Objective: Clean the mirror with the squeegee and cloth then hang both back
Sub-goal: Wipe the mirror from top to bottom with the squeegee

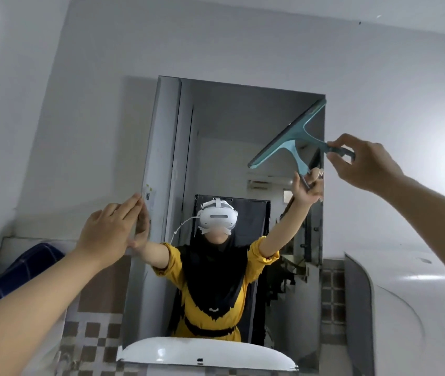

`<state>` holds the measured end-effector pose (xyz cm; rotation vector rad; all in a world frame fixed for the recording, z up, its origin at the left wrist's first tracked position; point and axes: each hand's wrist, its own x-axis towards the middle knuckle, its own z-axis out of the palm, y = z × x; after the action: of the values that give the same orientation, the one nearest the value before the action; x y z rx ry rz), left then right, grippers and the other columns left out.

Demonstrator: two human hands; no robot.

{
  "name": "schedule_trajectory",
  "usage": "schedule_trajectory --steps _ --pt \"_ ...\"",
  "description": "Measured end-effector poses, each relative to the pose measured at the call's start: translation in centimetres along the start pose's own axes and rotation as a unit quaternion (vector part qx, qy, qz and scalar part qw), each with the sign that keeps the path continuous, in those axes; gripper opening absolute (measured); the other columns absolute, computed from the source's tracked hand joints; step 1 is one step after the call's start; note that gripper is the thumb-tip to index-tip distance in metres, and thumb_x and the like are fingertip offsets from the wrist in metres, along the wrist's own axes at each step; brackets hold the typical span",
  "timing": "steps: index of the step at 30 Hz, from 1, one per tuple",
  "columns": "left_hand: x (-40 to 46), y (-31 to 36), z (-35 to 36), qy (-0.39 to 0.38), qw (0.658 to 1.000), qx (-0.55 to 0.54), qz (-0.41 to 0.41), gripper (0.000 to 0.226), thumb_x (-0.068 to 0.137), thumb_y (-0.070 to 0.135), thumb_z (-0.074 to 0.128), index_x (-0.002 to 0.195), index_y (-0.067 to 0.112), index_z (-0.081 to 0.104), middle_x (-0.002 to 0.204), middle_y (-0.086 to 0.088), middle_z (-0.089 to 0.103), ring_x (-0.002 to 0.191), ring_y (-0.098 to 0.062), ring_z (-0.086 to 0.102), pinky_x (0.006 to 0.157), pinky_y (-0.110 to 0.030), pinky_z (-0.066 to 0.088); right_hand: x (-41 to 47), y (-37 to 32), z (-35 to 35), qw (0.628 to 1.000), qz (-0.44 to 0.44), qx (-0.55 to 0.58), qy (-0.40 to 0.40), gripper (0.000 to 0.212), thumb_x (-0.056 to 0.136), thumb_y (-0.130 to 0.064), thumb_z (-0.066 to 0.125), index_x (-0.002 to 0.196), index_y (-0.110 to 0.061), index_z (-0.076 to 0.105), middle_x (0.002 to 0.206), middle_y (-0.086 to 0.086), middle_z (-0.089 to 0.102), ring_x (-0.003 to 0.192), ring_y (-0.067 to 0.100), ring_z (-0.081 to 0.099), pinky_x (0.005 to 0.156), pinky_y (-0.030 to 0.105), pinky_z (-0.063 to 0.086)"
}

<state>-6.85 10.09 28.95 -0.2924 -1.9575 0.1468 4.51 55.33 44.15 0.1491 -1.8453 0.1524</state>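
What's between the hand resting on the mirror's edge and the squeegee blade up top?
In the head view, only bare mirror glass, showing reflections, lies between the left hand and the squeegee.

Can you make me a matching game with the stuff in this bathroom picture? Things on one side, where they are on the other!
Things:
1. squeegee
2. left hand
3. blue checked cloth
4. right hand

Places:
A. flat against the mirror's left edge
B. blade at the mirror's top right corner
C. pinching the squeegee handle
D. lying at far left, beside the left forearm

Pairs: 1-B, 2-A, 3-D, 4-C
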Motion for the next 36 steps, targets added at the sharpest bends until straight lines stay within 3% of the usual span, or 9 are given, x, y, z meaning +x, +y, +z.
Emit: schedule_trajectory --steps 3,8,10,13,17,21,27,32,36 --pt "0.1 0.0 -0.3 -0.006 0.999 -0.042 -0.013 0.088 0.056 0.019 0.081 0.134 0.008 0.043 0.138 -0.011 0.047 0.107 -0.036 0.058 0.079 -0.052 0.052 -0.4 -0.9 -0.1 1.0 0.014 -0.001 -0.001 0.02 0.092 -0.036 0.053 0.109 -0.027 0.059 0.081 0.004 0.058 0.068 0.031 0.057 0.061 0.035 0.048" --pt "-0.2 -0.5 0.1 -0.004 0.998 -0.056 0.011 0.086 0.056 0.019 0.082 0.132 0.003 0.045 0.144 -0.009 0.041 0.096 -0.032 0.056 0.068 -0.042 0.05 -1.7 -3.5 0.7 0.995 0.091 0.046 0.005 0.02 0.09 -0.036 0.053 0.109 -0.03 0.059 0.094 0.005 0.06 0.068 0.028 0.057 0.064 0.034 0.048" --pt "-0.1 -1.0 0.4 -0.013 0.997 -0.069 0.011 0.09 0.059 0.026 0.082 0.136 0.006 0.041 0.147 -0.007 0.037 0.106 -0.032 0.053 0.076 -0.047 0.05 -2.1 -5.0 1.4 0.988 0.132 0.075 0.006 0.022 0.091 -0.035 0.051 0.11 -0.028 0.058 0.094 0.007 0.059 0.061 0.022 0.055 0.059 0.031 0.046" --pt "0.0 -1.6 0.9 -0.01 0.998 -0.059 0.03 0.095 0.054 0.033 0.085 0.134 0.005 0.043 0.147 -0.007 0.038 0.103 -0.031 0.054 0.072 -0.049 0.052 -2.8 -7.6 2.6 0.982 0.168 0.085 0.002 0.024 0.095 -0.033 0.045 0.116 -0.021 0.05 0.088 0.012 0.062 0.062 0.023 0.058 0.056 0.03 0.046" --pt "0.0 -1.8 1.2 -0.015 0.995 -0.088 0.032 0.098 0.056 0.032 0.084 0.138 0.007 0.037 0.15 -0.004 0.032 0.111 -0.032 0.051 0.08 -0.051 0.049 -3.2 -11.6 4.2 0.971 0.21 0.112 -0.022 0.025 0.1 -0.029 0.035 0.122 -0.016 0.036 0.081 0.009 0.057 0.06 0.022 0.055 0.051 0.031 0.044" --pt "0.1 -2.1 1.6 -0.004 0.995 -0.089 0.038 0.098 0.057 0.03 0.084 0.139 0.007 0.035 0.15 -0.005 0.033 0.11 -0.031 0.052 0.079 -0.05 0.049 -3.3 -15.6 5.9 0.947 0.27 0.174 -0.001 0.021 0.1 -0.026 0.035 0.119 -0.018 0.034 0.082 0.006 0.055 0.056 0.017 0.053 0.042 0.029 0.042" --pt "-0.3 -1.6 1.1 -0.007 0.996 -0.081 0.044 0.09 0.08 0.036 0.064 0.147 0.012 0.009 0.157 0.0 0.004 0.127 -0.026 0.034 0.097 -0.045 0.037 -4.5 -21.0 8.4 0.898 0.345 0.266 0.062 0.013 0.097 -0.025 0.041 0.107 -0.017 0.039 0.086 0.011 0.061 0.051 0.02 0.057 0.043 0.029 0.049" --pt "-1.6 -1.9 1.7 0.021 0.994 -0.099 0.049 0.079 0.065 0.03 0.079 0.133 0.011 0.044 0.147 -0.01 0.037 0.112 -0.033 0.052 0.083 -0.054 0.046 -6.3 -25.0 11.1 0.879 0.35 0.304 0.111 0.011 0.095 -0.027 0.045 0.095 -0.017 0.04 0.082 0.005 0.058 0.065 0.029 0.066 0.056 0.039 0.055" --pt "-2.2 -2.2 2.2 0.026 0.992 -0.108 0.063 0.089 0.052 0.037 0.087 0.129 0.012 0.05 0.137 -0.015 0.049 0.105 -0.036 0.058 0.079 -0.057 0.05 -7.0 -27.3 12.4 0.875 0.343 0.31 0.141 0.01 0.095 -0.025 0.047 0.096 -0.016 0.043 0.088 0.004 0.056 0.062 0.014 0.056 0.051 0.029 0.048"
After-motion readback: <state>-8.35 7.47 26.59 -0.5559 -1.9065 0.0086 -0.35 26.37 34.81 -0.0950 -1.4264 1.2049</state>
